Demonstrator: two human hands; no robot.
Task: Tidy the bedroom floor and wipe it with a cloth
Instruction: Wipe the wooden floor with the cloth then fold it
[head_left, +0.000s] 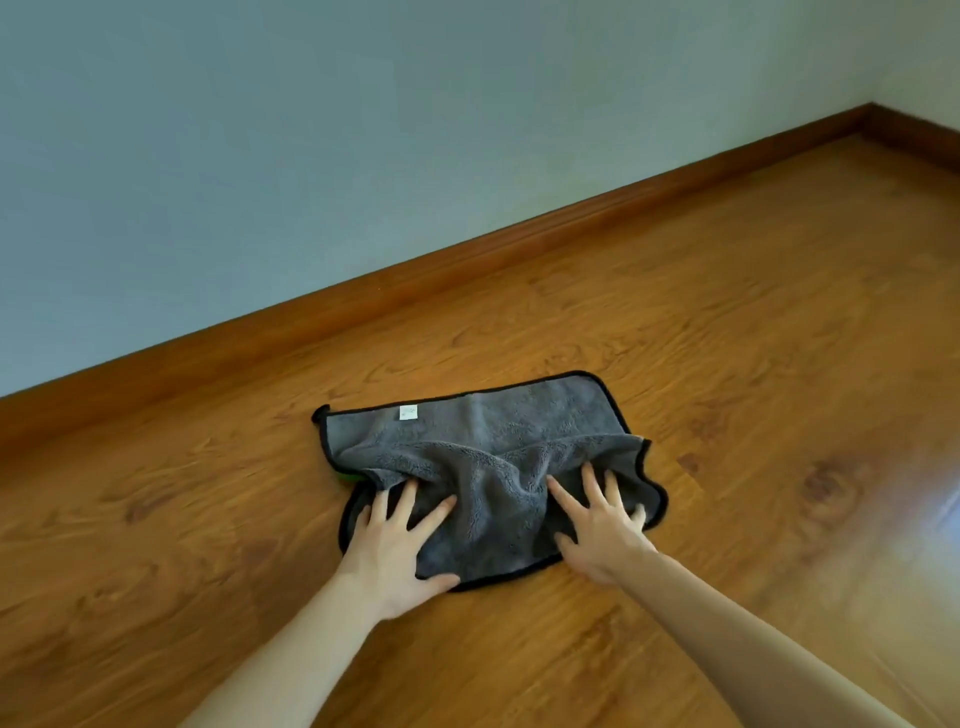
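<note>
The cloth (488, 467) is spread on the floor (727, 364) near the wall (363, 130), pressed at its near edge by the left hand (395, 545) and right hand (602, 535), side by side.

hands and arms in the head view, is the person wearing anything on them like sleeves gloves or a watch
Nothing visible. The left hand and right hand are bare, with no gloves, rings or watch showing. Both forearms are uncovered down to the picture's bottom edge, so no sleeve is in view; anything worn higher up is out of frame.

One grey cloth (483, 457), two hands, one white label (408, 412).
</note>
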